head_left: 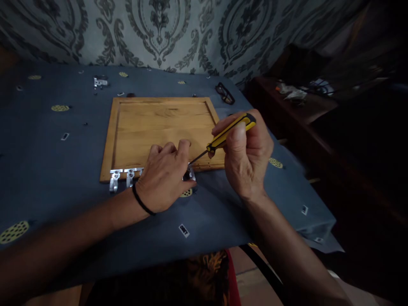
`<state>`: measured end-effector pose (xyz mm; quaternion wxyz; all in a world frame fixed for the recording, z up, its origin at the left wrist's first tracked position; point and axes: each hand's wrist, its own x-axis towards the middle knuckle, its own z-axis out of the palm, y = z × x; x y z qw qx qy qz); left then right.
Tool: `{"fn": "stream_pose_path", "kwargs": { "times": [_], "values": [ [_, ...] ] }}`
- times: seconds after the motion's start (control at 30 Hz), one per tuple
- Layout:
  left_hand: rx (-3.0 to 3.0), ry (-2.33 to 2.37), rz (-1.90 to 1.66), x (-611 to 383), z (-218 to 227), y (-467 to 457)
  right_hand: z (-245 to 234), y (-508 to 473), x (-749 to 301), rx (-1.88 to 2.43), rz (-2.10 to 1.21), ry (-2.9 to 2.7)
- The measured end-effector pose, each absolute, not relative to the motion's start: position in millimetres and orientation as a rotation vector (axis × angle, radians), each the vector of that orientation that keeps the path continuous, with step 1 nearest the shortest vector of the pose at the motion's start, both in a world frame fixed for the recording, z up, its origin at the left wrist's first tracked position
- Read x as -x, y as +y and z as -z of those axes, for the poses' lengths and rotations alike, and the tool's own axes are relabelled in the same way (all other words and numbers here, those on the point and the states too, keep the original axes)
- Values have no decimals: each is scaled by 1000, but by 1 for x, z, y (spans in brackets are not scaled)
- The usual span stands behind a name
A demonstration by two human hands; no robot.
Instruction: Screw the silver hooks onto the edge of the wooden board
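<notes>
A wooden cabinet door lies flat on the table, several metal hinges along its near edge. My right hand grips a yellow and black screwdriver, its shaft slanting down to the left. The tip meets a hinge at the door's near edge. My left hand, with a black band at the wrist, is closed around that hinge, thumb at its near side, and covers part of it. Left of this hand, one hinge sits near the door's corner, with another hinge beside it.
A blue patterned cloth covers the table. A loose hinge lies at the back left, and eyeglasses lie at the back right. Dark furniture with a plastic bag on it stands to the right.
</notes>
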<state>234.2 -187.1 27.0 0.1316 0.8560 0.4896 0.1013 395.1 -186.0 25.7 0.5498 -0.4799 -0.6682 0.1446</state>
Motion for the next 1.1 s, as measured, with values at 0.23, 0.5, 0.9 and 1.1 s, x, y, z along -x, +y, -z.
{"fn": "stream_pose_path", "kwargs": {
  "times": [0.23, 0.5, 0.9, 1.1],
  "values": [
    [-2492, 1411, -343, -234, -25, -188, -27, -184, -394, 1153, -301, -1585],
    [-2517, 1410, -348, -233, -24, -188, -29, -184, -396, 1070, -398, -1588],
    [-2502, 1388, -312, -233, -28, -187, -27, -184, -397, 1091, -540, -1550],
    [-2533, 1387, -307, -232, -26, -187, -29, -184, -397, 1028, -621, -1516]
  ]
}}
